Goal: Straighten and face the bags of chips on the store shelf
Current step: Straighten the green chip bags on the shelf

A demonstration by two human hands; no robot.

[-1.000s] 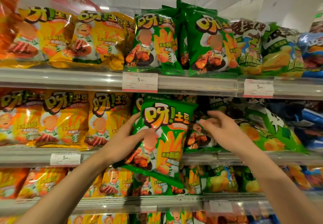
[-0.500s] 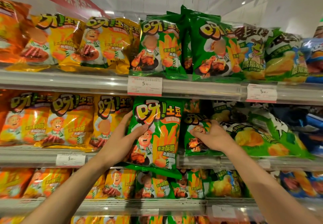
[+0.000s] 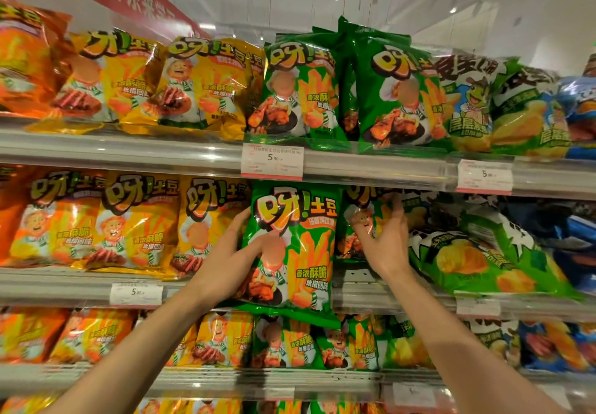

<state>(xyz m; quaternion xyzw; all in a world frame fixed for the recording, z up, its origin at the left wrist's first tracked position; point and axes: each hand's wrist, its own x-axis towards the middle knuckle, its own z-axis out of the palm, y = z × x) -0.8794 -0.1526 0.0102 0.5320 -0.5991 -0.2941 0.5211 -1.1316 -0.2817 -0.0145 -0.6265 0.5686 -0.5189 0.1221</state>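
A green chip bag (image 3: 296, 245) stands upright at the front of the middle shelf (image 3: 364, 287), its label facing me and its bottom edge hanging below the shelf lip. My left hand (image 3: 230, 257) grips its left edge, thumb across the front. Just to its right, deeper in the shelf, sits a second green bag (image 3: 358, 220). My right hand (image 3: 383, 239) holds this bag, fingers spread over its front and right side. Part of that bag is hidden behind my hand and the front bag.
Yellow bags (image 3: 135, 220) fill the middle shelf to the left. A light-green bag (image 3: 477, 258) lies tilted on the right. The top shelf (image 3: 161, 152) carries yellow and green bags, with price tags (image 3: 272, 160) on the rail. More bags line the lower shelf (image 3: 290, 342).
My left hand raised the front green bag and turned it upright against the shelf. My right hand reached deeper and took hold of the second green bag behind it.
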